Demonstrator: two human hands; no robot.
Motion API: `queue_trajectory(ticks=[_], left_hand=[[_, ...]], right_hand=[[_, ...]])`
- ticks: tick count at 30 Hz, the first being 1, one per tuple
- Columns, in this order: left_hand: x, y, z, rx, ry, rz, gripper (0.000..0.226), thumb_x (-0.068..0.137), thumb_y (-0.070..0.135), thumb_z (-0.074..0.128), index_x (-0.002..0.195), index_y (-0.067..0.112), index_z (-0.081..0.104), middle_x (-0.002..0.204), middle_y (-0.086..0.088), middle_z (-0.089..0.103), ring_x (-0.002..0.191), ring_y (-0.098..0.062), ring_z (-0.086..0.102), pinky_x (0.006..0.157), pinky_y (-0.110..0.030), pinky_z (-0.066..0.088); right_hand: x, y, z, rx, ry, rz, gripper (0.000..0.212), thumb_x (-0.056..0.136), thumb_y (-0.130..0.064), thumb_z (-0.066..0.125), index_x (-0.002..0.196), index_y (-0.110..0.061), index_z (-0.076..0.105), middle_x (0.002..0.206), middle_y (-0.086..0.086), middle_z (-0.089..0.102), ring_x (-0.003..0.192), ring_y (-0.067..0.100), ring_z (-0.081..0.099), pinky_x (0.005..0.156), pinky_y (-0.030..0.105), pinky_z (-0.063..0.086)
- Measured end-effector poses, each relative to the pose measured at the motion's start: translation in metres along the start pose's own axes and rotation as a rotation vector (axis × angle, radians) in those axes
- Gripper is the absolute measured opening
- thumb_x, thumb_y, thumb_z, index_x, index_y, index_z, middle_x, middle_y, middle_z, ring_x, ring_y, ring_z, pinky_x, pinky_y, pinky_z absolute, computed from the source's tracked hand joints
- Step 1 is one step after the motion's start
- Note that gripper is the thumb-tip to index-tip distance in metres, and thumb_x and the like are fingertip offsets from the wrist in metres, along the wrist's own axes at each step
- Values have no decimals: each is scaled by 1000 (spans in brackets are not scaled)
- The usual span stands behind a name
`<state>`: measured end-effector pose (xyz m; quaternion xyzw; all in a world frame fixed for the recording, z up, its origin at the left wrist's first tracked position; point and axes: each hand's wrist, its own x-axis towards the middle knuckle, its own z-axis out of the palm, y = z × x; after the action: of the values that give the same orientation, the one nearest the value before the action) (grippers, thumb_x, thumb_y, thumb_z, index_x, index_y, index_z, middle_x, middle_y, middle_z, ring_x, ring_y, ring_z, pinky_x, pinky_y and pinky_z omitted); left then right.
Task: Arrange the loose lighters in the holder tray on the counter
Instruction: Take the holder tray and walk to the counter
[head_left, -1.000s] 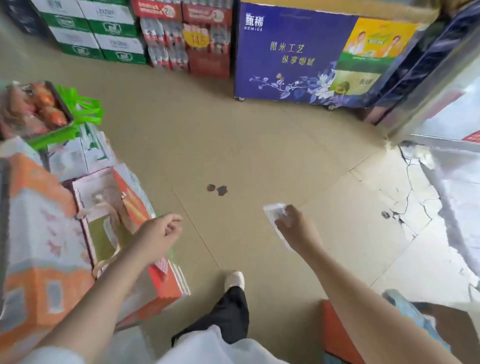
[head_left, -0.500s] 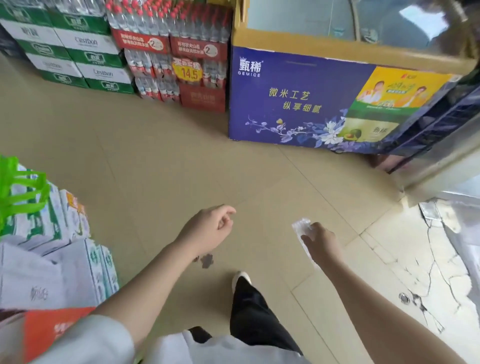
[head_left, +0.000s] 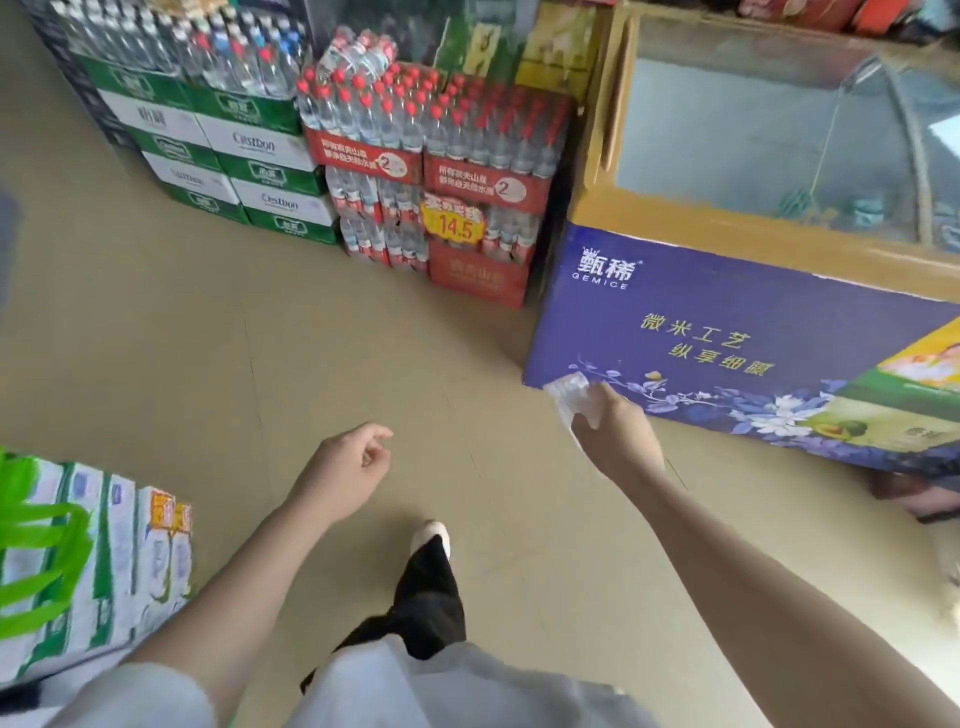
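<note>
No lighters, holder tray or counter are in view. My right hand (head_left: 615, 434) is stretched forward over the floor, shut on a small crumpled piece of clear plastic wrapper (head_left: 570, 396) that sticks out past the fingers. My left hand (head_left: 345, 465) hangs lower and to the left, fingers loosely curled with nothing in them. Below the hands, my leg in black trousers and a white shoe (head_left: 430, 538) steps forward on the beige floor.
A chest freezer (head_left: 727, 322) with a purple front and glass lid stands at the right. Stacked packs of red-capped water bottles (head_left: 431, 171) and green-and-white drink cartons (head_left: 234, 150) line the back. Boxed goods with green straps (head_left: 78, 561) sit at lower left.
The view has swung up and left as I walk forward; the orange boxes and cracked tiles have left the frame, and the freezer and water stacks are closer. My right hand keeps the wrapper.
</note>
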<state>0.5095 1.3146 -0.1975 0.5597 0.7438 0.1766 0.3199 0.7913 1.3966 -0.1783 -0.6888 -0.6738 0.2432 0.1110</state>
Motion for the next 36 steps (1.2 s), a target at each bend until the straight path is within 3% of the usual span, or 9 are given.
queue_trajectory(ticks=[6, 12, 16, 19, 28, 31, 34, 36], left_hand=[[170, 32, -69, -17, 6, 78, 25, 87, 17, 51, 111, 15, 58, 90, 3, 59, 78, -17, 54, 72, -24, 40], [322, 95, -116, -15, 10, 238, 26, 87, 16, 52, 113, 17, 57, 88, 4, 59, 79, -19, 56, 76, -27, 43], [425, 107, -128, -4, 26, 218, 27, 87, 17, 52, 114, 17, 56, 88, 5, 59, 80, -19, 56, 78, -31, 46], [492, 109, -142, 3, 25, 156, 28, 87, 17, 52, 115, 17, 56, 89, 5, 60, 81, -20, 57, 78, -30, 45], [655, 79, -213, -11, 82, -65, 29, 88, 16, 51, 117, 16, 54, 88, 6, 57, 82, -19, 55, 72, -28, 43], [716, 66, -237, 3, 61, -68, 29, 88, 18, 51, 118, 19, 53, 90, 8, 57, 83, -19, 57, 74, -31, 46], [780, 62, -263, -45, 45, -37, 24, 88, 13, 51, 112, 18, 53, 91, 3, 56, 82, -19, 54, 64, -17, 40], [824, 67, -284, -63, 48, 35, 22, 87, 10, 52, 107, 20, 54, 85, 3, 56, 79, -22, 55, 65, -19, 40]], right_hand=[[153, -64, -16, -22, -5, 71, 6, 85, -14, 38, 85, -15, 44, 84, 11, 56, 75, 31, 50, 63, 33, 42], [295, -77, -21, -34, 13, 203, 29, 87, -19, 42, 114, -12, 47, 104, 14, 60, 89, 35, 55, 71, 36, 44], [404, -99, -21, -58, 0, 134, 22, 87, -16, 42, 107, -9, 47, 100, 17, 62, 79, 32, 55, 68, 35, 47], [485, -131, -34, -44, -13, 86, 28, 87, -19, 44, 113, -9, 47, 104, 17, 62, 88, 35, 58, 71, 35, 48], [685, -253, -52, -27, 16, -111, 37, 87, -22, 42, 122, -13, 43, 104, 15, 63, 87, 35, 60, 72, 44, 54], [746, -290, -40, -6, 30, -121, 34, 86, -22, 42, 118, -12, 45, 102, 16, 63, 86, 36, 60, 71, 43, 53], [803, -324, -29, 4, 42, -117, 33, 86, -21, 45, 118, -12, 47, 107, 18, 62, 94, 37, 59, 72, 39, 48], [837, -343, -26, 1, 38, -75, 36, 87, -21, 47, 122, -13, 46, 114, 19, 60, 101, 38, 57, 75, 40, 46]])
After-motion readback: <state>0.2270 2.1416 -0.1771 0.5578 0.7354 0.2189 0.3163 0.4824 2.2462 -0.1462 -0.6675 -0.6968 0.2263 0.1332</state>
